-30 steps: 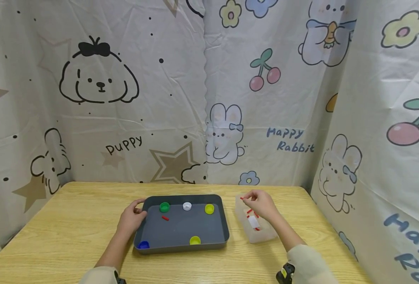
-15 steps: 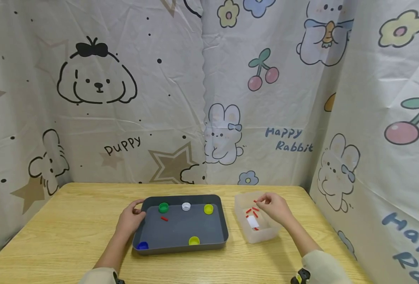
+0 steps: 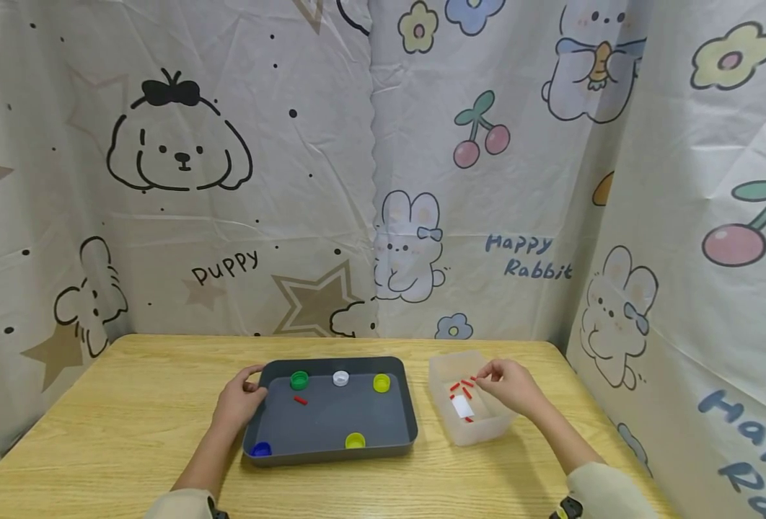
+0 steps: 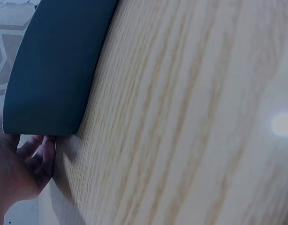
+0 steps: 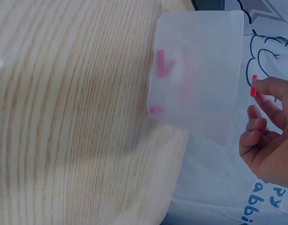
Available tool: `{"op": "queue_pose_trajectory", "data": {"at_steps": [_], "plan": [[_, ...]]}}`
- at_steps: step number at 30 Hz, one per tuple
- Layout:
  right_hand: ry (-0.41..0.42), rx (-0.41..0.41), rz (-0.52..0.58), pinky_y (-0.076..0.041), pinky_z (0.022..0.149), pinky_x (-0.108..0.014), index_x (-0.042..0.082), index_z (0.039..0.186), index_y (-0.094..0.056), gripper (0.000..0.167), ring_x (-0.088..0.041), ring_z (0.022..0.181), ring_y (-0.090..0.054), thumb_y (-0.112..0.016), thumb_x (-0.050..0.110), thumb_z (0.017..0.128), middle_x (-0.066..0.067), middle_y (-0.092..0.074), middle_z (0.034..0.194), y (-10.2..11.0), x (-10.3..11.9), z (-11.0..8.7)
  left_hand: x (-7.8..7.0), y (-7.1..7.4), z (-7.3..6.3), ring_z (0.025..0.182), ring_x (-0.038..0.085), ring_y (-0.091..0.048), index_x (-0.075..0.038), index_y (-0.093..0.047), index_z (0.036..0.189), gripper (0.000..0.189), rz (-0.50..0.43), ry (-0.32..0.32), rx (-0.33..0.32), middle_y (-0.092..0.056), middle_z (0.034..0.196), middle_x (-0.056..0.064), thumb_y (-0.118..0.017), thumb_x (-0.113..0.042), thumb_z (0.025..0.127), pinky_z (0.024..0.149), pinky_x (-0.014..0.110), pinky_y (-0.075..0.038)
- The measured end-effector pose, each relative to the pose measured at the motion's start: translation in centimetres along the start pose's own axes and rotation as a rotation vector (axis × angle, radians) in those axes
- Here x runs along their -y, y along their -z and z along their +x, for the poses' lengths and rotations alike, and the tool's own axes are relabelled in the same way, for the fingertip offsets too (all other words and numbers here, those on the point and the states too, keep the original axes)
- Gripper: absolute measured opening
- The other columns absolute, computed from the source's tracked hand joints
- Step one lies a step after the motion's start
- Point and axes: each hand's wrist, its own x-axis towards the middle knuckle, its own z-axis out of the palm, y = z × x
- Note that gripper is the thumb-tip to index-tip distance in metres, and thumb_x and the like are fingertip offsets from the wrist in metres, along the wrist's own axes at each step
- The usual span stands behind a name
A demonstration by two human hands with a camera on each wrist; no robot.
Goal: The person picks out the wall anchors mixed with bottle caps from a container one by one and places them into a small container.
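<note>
My left hand [image 3: 236,401] grips the left side of a dark grey tray [image 3: 318,427], thumb at the rim. In the left wrist view its fingers bend against the tray's outer wall. A short red stick [image 5: 253,86] is pinched between the thumb and index finger of my right hand [image 3: 511,389]. That hand is raised over the right side of a translucent plastic box [image 3: 482,432]. Several similar red sticks [image 3: 467,393] lie loose in the box beside a white rectangular piece [image 3: 463,406]. One more red stick [image 3: 301,400] lies in the tray.
Along the tray's far side sit a green cap [image 3: 299,380], a white cap [image 3: 340,378] and a yellow cap [image 3: 381,383]. Nearer are a blue cap [image 3: 262,449] and another yellow cap [image 3: 355,440]. A printed curtain [image 3: 318,216] hangs behind the wooden table [image 3: 130,411].
My right hand has moved right and slightly toward me across the box, still pinching the red stick, uncovering more sticks inside. My left hand stays at the tray.
</note>
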Motion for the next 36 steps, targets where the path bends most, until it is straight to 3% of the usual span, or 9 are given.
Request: {"op": "queue_pose_trajectory", "data": {"at_steps": [12, 26, 36], "plan": [[0.049, 0.082, -0.041, -0.036, 0.059, -0.027, 0.007, 0.08, -0.066, 0.005, -0.014, 0.068, -0.044, -0.066, 0.011, 0.082, -0.001, -0.052, 0.071, 0.3, 0.0, -0.1, -0.2, 0.2, -0.2, 0.082, 0.024, -0.052, -0.01, -0.047, 0.134, 0.049, 0.003, -0.01, -0.002, -0.057, 0.099, 0.014, -0.055, -0.015, 0.086, 0.062, 0.029, -0.037], [0.029, 0.061, -0.061, -0.038, 0.06, -0.028, 0.006, 0.086, -0.066, 0.009, -0.017, 0.072, -0.047, -0.065, 0.014, 0.083, -0.005, -0.056, 0.079, 0.9, 0.4, 0.4, -0.1, 0.1, -0.2, 0.084, 0.025, -0.053, -0.009, -0.047, 0.134, 0.049, -0.01, -0.011, -0.007, -0.057, 0.1, 0.016, -0.056, -0.014, 0.086, 0.065, 0.03, -0.04], [0.047, 0.064, -0.038, -0.04, 0.061, -0.028, 0.008, 0.087, -0.066, 0.009, -0.017, 0.072, -0.049, -0.065, 0.017, 0.083, -0.005, -0.059, 0.082, 0.3, 2.3, 1.4, 0.0, 0.1, -0.1, 0.084, 0.024, -0.052, -0.009, -0.047, 0.134, 0.049, -0.011, -0.01, -0.005, -0.056, 0.099, 0.015, -0.056, -0.014, 0.086, 0.065, 0.03, -0.039]]}}
